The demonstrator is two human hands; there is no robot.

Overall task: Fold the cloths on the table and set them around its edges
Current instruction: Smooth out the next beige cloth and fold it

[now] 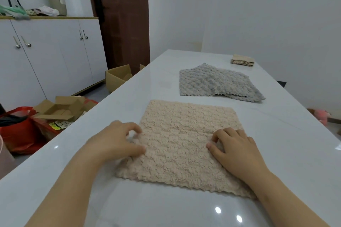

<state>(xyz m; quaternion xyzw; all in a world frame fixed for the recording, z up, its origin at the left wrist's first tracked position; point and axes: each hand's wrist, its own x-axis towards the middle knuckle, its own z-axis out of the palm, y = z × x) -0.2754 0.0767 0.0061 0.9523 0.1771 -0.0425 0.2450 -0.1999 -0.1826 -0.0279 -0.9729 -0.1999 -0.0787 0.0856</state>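
A fluffy beige cloth (pixel 186 134) lies spread flat on the white table (pixel 129 97) in front of me. My left hand (pixel 118 140) is at the cloth's left edge, its thumb and curled fingers pinching the fabric there. My right hand (pixel 234 145) lies on the cloth's right part with bent fingers gathering the pile. Farther back a grey cloth (pixel 217 83) lies loosely, partly folded over itself. A small stack of folded beige cloths (pixel 242 60) sits near the far right edge.
White cabinets (pixel 46 57) line the left wall beside a brown door (pixel 123 14). Open cardboard boxes (pixel 62 107) and a red bag (pixel 16 131) stand on the floor to the table's left. A pink toy (pixel 322 116) lies on the floor at the right.
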